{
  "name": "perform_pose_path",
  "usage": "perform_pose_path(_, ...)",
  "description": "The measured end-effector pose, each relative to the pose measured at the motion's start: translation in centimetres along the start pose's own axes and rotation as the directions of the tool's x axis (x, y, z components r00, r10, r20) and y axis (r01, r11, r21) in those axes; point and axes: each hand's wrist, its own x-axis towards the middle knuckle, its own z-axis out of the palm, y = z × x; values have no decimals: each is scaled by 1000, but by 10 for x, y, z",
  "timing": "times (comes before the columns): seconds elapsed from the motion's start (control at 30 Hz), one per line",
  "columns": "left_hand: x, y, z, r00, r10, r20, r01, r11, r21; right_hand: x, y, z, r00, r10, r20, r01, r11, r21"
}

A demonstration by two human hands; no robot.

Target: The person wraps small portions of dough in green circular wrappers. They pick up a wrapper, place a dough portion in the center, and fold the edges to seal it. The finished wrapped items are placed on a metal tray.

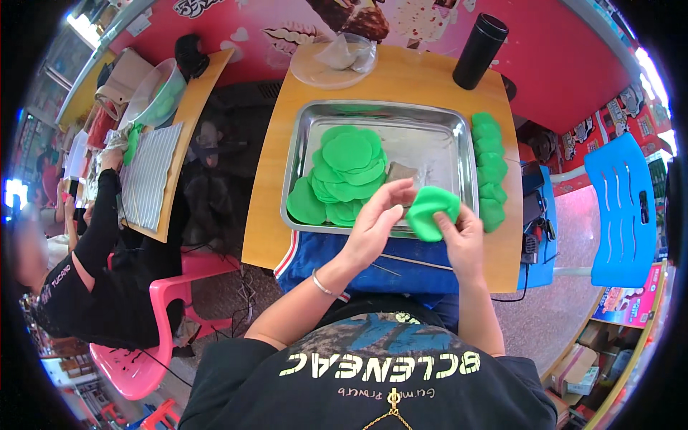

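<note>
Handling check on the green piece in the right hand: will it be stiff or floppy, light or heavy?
The green piece is probably floppy: it curls in the right hand. It seems likely to be light too, since similar pieces in the pile look thin.

Single wide fisheye view from wearer's head, facing steeply down, near above wooden table [269,201].

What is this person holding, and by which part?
A thin green piece, pinched near its right edge by the right hand; whether the left hand touches it is unclear.
</note>
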Motion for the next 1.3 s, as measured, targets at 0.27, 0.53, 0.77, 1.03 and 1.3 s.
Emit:
perform_pose_path(0.27,-32,-10,-3,991,-80,-109,55,975,-215,-9,12,10,979,98,180,-97,995,-16)
perform_pose_path(0.53,-39,-6,-10,970,-218,-107,144,871,-470,-10,10,1,965,23,259,22,986,-167)
perform_pose_path(0.77,-55,-13,-23,972,-162,-173,126,971,-201,34,3,1,954,-282,100,261,623,-737)
perform_pose_path(1.03,-51,-22,-24,995,-13,-94,6,997,-75,70,31,2,944,-304,127,254,429,-867)
perform_pose_path(1.3,-35,-4,-13,970,-20,-242,44,995,91,71,10,-7,980,-90,180,117,982,-146)
